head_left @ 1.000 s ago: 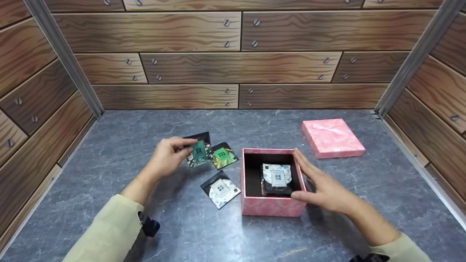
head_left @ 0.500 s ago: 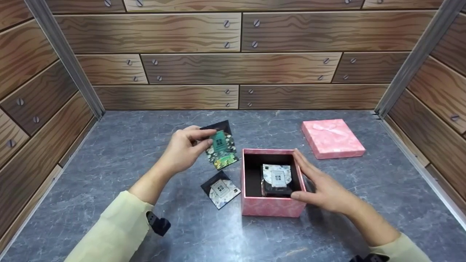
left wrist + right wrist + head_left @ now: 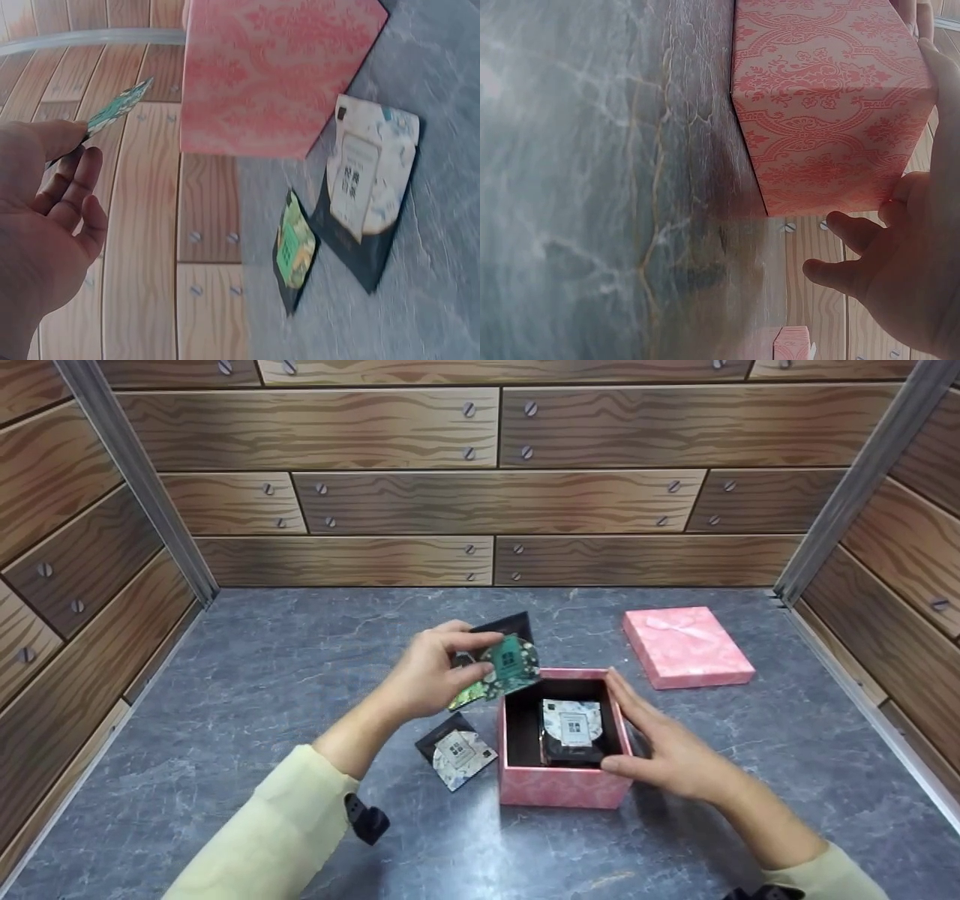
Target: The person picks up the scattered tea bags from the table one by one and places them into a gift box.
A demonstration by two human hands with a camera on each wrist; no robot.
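Note:
My left hand (image 3: 431, 675) pinches a black sachet with a teal label (image 3: 514, 661) between thumb and fingers, above the table. The sachet's right corner overlaps the far left rim of a pink patterned box (image 3: 564, 789). In the left wrist view the other fingers curl loosely below the sachet. My right hand (image 3: 671, 754) rests against the box's right side, thumb at the near corner, straight fingers reaching the far one. Inside the dark box lie stacked sachets, a white-and-black one (image 3: 574, 727) on top. Its ring and little fingers (image 3: 836, 276) stand off the box.
Left of the box lies a white-and-black sachet (image 3: 459, 756) on the grey marbled table (image 3: 300, 622). Beyond it a bright green sachet (image 3: 296, 251) is partly hidden by my left hand in the head view. A pink lid (image 3: 686, 645) lies at the back right.
The left hand has carried the teal-labelled sachet right, from beside the green sachet over to the box's far left rim. The right hand and box stay put.

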